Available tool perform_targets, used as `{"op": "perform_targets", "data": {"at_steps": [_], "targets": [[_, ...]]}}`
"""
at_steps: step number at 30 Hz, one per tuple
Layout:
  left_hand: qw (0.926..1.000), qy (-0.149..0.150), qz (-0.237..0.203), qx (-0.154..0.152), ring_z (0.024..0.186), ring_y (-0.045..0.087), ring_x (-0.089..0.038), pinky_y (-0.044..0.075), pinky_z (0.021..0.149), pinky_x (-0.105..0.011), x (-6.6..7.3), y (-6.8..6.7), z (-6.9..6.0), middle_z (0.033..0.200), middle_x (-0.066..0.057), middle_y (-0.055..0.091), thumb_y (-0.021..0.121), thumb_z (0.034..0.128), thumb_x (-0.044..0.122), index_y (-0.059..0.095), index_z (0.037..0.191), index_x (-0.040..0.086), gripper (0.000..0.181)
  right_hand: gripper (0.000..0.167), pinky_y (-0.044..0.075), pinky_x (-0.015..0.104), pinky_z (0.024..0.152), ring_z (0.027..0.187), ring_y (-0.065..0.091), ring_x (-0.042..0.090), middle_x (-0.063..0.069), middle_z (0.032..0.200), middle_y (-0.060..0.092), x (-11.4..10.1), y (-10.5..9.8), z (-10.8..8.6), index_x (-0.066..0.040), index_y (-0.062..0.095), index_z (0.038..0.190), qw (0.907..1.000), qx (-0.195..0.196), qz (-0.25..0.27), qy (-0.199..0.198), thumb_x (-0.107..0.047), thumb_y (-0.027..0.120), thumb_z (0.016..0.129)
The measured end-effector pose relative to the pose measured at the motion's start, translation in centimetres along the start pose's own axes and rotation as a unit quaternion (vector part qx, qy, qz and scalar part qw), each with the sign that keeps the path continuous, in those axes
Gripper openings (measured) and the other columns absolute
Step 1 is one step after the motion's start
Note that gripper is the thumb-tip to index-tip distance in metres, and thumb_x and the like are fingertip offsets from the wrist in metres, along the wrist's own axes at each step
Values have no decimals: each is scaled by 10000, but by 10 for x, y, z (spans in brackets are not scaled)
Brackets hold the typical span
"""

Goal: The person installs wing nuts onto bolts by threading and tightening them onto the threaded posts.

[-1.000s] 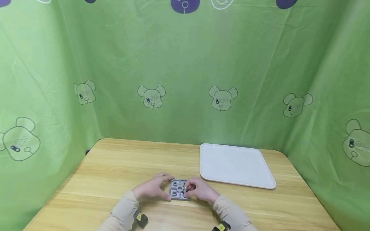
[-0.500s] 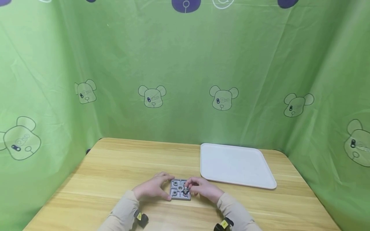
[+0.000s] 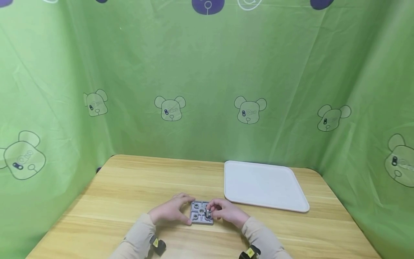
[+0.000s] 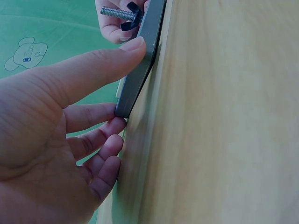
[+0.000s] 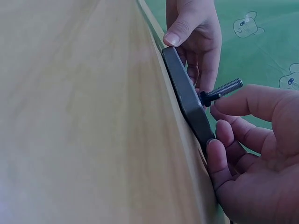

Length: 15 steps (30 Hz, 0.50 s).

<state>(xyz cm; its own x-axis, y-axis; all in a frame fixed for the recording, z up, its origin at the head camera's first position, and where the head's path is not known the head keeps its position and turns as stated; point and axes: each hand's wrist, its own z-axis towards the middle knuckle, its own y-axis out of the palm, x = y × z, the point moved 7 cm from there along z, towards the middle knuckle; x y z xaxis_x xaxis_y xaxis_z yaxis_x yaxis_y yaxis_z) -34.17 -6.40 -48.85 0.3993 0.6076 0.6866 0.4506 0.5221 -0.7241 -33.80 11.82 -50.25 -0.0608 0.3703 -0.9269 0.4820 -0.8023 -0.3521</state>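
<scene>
A small square grey plate (image 3: 195, 216) with round recesses lies on the table. My left hand (image 3: 169, 211) grips its left side, thumb on the near edge and fingers at the far corner, as the left wrist view shows. A threaded bolt (image 4: 114, 12) stands up from the plate's near right part, with a black wing nut (image 4: 134, 17) low on it. My right hand (image 3: 229, 213) has its curled fingers at the wing nut. In the right wrist view the index fingertip (image 5: 217, 106) meets the nut's base, while the thumb lies by the plate's edge.
A white rectangular tray (image 3: 263, 185) sits on the wooden table (image 3: 145, 180), behind and right of the hands. Green curtains (image 3: 207, 64) with bear-head drawings hang behind the table and on both sides. A wrist camera (image 3: 158, 246) is strapped to each sleeve.
My right fingers spread off the wing nut half a second ago and have closed in on it again. The left hand and the plate stay in place.
</scene>
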Motion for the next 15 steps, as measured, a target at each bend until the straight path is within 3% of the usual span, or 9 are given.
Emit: {"op": "perform_targets", "data": {"at_steps": [15], "targets": [[10000,40,36,6,1378,355,-390,286,1139,-646,2,0,-1,1487,-164,413,832,700,322,449,1439,79,867,249,415,189,711,802,493,114,45,876,599,-11,3,-2,-7,692,989,9976,179,-547,-387,-39,709,743]]}}
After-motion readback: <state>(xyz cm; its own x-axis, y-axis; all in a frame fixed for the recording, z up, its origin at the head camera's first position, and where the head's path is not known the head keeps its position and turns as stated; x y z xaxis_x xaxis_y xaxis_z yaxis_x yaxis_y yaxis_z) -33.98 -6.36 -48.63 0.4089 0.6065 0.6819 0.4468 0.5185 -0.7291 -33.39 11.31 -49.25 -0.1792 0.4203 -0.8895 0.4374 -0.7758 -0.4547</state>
